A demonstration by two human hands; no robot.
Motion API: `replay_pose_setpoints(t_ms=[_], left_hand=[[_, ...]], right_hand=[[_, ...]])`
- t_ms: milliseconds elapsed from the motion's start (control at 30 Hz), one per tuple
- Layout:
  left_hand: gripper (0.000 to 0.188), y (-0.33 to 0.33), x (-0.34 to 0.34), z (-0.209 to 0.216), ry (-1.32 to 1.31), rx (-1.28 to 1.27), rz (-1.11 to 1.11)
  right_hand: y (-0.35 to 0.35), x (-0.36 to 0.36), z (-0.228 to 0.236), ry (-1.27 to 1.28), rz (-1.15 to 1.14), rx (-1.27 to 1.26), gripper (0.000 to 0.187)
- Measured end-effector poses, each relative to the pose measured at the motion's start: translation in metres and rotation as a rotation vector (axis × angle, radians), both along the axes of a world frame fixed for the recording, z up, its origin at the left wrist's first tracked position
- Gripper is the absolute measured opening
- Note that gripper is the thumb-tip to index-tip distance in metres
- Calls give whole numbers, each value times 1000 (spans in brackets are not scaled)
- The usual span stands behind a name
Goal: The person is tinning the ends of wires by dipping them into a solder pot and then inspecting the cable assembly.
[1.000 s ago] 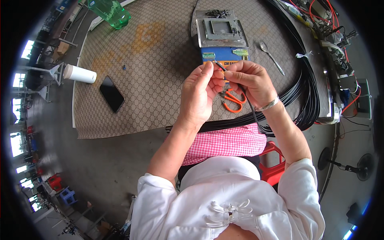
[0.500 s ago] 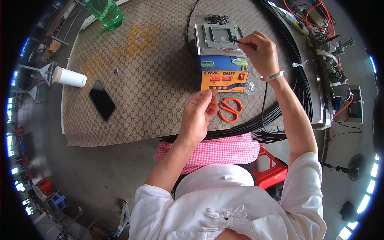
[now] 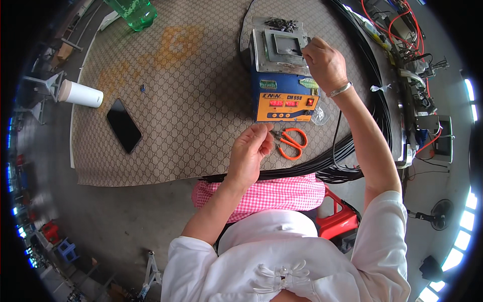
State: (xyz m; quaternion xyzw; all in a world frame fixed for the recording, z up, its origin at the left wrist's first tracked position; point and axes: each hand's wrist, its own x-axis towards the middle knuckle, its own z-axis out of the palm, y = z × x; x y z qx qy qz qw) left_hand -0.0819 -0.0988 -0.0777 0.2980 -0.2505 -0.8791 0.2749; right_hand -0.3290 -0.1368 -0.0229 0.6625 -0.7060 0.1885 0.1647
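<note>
My right hand (image 3: pixel 326 65) is closed, fingertips pinched at the right edge of the metal top of a blue and orange solder pot (image 3: pixel 286 83). From its fingertips a thin dark stick-like piece (image 3: pixel 297 52) reaches over the square opening; its kind is too small to make out. Nearer to me, my left hand (image 3: pixel 250 153) is held in a pinch in front of the pot. What its fingertips hold, if anything, is hidden. Just right of that hand lie orange-handled cutters (image 3: pixel 292 143). Dark scraps (image 3: pixel 280 24) are heaped at the back of the pot's top.
A thick bundle of black cable (image 3: pixel 375 108) curves along the table's right and front edges. Beside the pot sits a small clear round dish (image 3: pixel 320 115). Further left are a black phone (image 3: pixel 124 126), a white tumbler (image 3: pixel 83 94) and a green bottle (image 3: pixel 135 14).
The view has shifted slightly, so the pot and cutters appear a little lower and further right. My right fingers have curled more over the dark piece, with less of it showing. The left hand stays pinched.
</note>
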Motion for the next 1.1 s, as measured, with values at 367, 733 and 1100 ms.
replay_pose_setpoints(t_ms=[367, 733, 1100], left_hand=[[19, 0, 1, -1, -22, 24, 2], [17, -11, -6, 16, -36, -138, 53], [15, -9, -8, 20, -51, -147, 55]], right_hand=[[0, 1, 0, 6, -3, 29, 6], [37, 21, 7, -1162, 7, 5, 13], [46, 15, 13, -1439, 123, 29, 16]])
